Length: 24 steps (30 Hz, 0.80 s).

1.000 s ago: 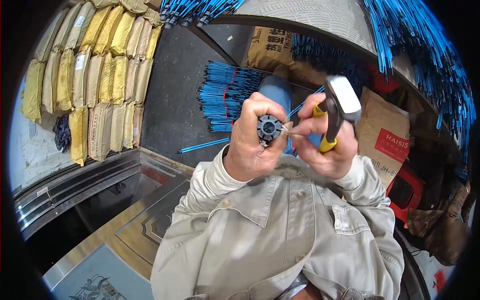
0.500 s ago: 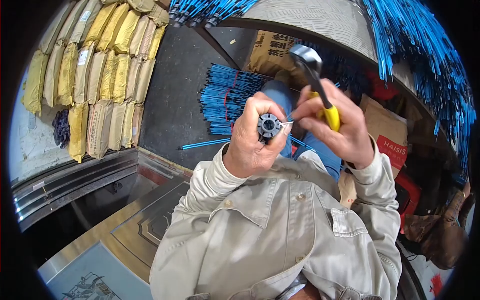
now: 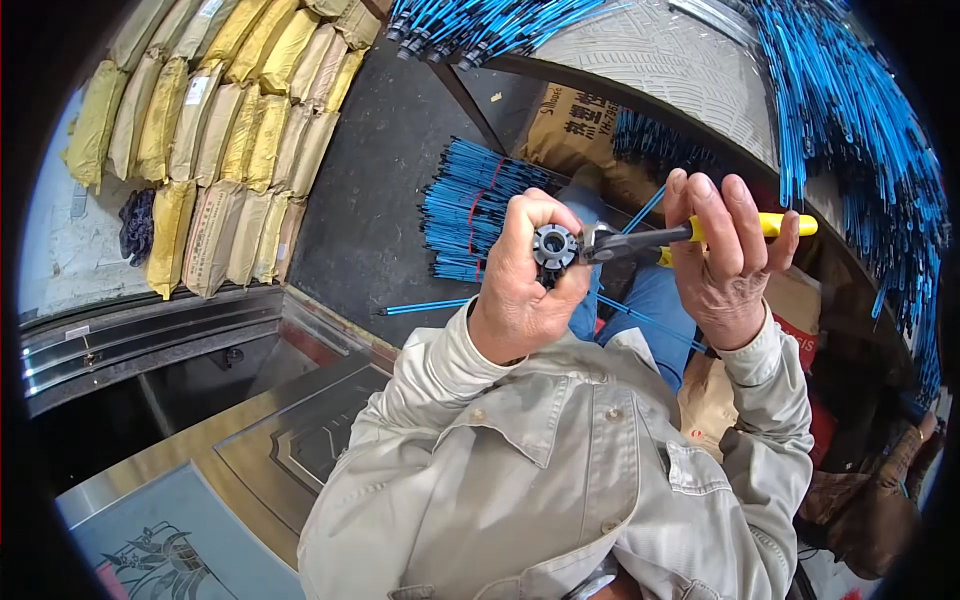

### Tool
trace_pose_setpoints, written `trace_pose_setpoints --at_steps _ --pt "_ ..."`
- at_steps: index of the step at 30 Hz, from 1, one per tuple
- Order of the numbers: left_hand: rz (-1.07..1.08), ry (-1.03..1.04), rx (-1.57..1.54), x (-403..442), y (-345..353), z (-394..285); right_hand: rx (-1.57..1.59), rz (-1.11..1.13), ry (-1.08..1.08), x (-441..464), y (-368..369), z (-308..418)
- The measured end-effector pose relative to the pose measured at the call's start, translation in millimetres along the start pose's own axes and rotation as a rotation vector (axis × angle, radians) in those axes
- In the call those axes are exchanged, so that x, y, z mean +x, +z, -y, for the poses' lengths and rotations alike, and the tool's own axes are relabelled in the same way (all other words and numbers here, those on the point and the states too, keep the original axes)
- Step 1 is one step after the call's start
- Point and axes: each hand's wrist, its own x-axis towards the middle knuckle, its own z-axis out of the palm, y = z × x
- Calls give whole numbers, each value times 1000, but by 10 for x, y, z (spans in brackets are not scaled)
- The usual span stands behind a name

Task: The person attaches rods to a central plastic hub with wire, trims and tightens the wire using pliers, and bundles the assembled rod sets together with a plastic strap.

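Note:
My left hand point(image 3: 520, 295) is wrapped round a round, slotted grey hub point(image 3: 541, 250), whose open centre faces up towards me. My right hand point(image 3: 728, 275) grips yellow-handled pliers point(image 3: 650, 242), its fingers pointing upward over the handles. The metal head of the pliers is at the right side of the hub; whether the jaws bite on anything there is hidden. Thin blue rods point(image 3: 648, 320) stretch out below the pliers towards my knee, and another blue rod point(image 3: 645, 208) slants up behind them.
Bundled blue rods point(image 3: 480, 210) lie on the floor ahead. A table point(image 3: 650, 65) carries more blue rods point(image 3: 830, 100) at the upper right. Stacked wrapped packages point(image 3: 230, 130) stand at the left, a printed sack point(image 3: 560, 120) under the table. A metal door panel point(image 3: 230, 430) is at lower left.
The pliers have swung from upright and raised to level, their head now against the hub. My right hand has moved right and its fingers now point up. The view has shifted slightly.

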Motion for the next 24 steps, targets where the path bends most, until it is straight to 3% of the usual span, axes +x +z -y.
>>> trace_pose_setpoints --at_steps 8,12,16,18,19,20,22,23,24 --pt "-44 -19 20 2 1 16 41 87 9 45 -76 34" --pt "-37 -13 26 -15 -17 25 274 209 -31 98 -142 -138" --pt "-12 -9 27 -59 -35 3 478 375 -239 251 -308 -373" --pt "-2 -129 -41 -67 -23 -91 793 764 -211 431 -499 -515" --pt "7 -191 -79 -69 -16 -123 797 777 -211 493 -526 -595" --pt "9 -202 -91 -63 -20 -127 973 998 -174 541 -551 -696" --pt "209 -61 -7 -27 -46 -89 1314 1446 -61 545 -602 -853" --pt "304 19 31 -14 -40 -85 1304 1466 -49 499 -606 -882" --pt "304 19 12 2 -39 -107 1537 1605 143 432 -593 -886"
